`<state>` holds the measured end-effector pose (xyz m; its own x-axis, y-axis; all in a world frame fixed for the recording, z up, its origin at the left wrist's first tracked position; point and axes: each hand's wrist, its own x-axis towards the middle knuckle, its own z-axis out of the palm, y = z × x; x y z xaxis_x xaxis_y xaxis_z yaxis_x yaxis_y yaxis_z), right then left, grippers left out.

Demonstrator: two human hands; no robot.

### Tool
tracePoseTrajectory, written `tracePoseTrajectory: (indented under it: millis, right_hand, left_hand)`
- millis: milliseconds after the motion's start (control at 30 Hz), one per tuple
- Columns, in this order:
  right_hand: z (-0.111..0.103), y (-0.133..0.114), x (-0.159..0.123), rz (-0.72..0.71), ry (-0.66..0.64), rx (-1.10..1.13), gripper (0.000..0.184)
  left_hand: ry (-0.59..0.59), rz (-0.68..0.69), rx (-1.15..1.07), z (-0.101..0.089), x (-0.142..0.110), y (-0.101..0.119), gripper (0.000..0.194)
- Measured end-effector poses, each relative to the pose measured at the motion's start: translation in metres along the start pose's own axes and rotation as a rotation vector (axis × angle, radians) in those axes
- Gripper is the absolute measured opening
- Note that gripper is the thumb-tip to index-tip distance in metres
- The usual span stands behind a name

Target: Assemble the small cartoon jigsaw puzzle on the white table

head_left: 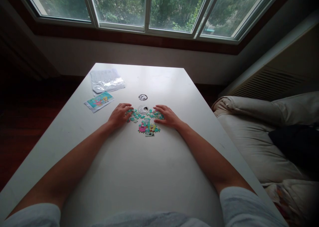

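Note:
My left hand (pixel 121 114) rests at the left edge of a scatter of loose jigsaw puzzle pieces (pixel 137 115), its fingers apart and the fingertips touching or just over some of them. Across from it, my right hand (pixel 166 115) lies over the right end of the same scatter, fingers spread, with a few pieces partly hidden beneath. Between and nearer to me sits a joined puzzle section (pixel 149 128) with pink, yellow and teal cartoon figures. A round metal-rimmed grommet (pixel 143 109) in the tabletop lies between my hands. Neither hand visibly grips a piece.
A round disc (pixel 143 97) lies beyond the grommet. At the far left of the white table (pixel 139 173) are a clear plastic bag (pixel 107 81) and a picture card (pixel 99 101) with similar cartoon figures. A beige sofa (pixel 249 147) stands to the right, below a window (pixel 147 9) wall.

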<state>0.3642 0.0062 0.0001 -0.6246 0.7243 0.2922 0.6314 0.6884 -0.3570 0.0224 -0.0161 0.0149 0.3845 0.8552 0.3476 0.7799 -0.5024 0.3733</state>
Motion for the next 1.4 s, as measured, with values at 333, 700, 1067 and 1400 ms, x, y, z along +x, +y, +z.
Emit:
tracePoseTrajectory:
  millis: [333, 700, 1067, 1400]
  right_hand:
    - [0.007, 0.002, 0.002, 0.059, 0.131, 0.071, 0.041]
    - [0.007, 0.003, 0.0, 0.06, 0.181, 0.107, 0.033]
    - [0.008, -0.003, 0.0, 0.047, 0.223, 0.12, 0.028]
    - [0.002, -0.023, 0.001, -0.048, 0.252, 0.093, 0.019]
  left_hand:
    - [0.048, -0.043, 0.06, -0.015, 0.001, 0.003, 0.032]
    - [-0.337, 0.104, -0.063, -0.046, 0.002, -0.006, 0.02]
    - [-0.431, 0.193, 0.055, -0.054, -0.002, 0.009, 0.018]
    - [-0.461, 0.119, 0.143, -0.056, -0.004, 0.026, 0.017]
